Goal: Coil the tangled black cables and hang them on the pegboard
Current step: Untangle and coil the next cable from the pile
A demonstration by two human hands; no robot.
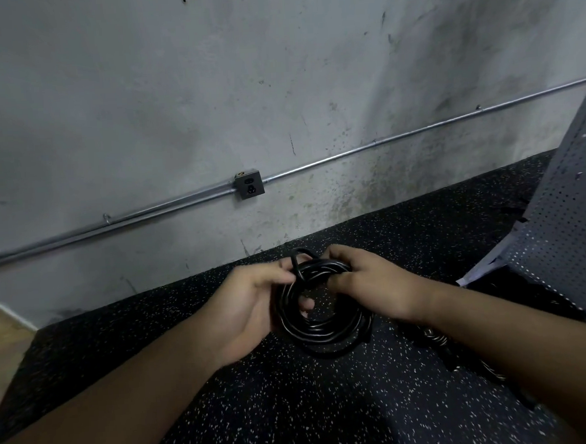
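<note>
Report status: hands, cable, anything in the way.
Held black cable coiled, not yet hung. Its left side gripped by left hand, top by right hand. At right, pegboard; second cable on floor.

Glossy black cable coil (320,326); matt speckled rubbery floor (296,410); rough stained concrete wall (208,89); shiny metal conduit (383,142).
</note>
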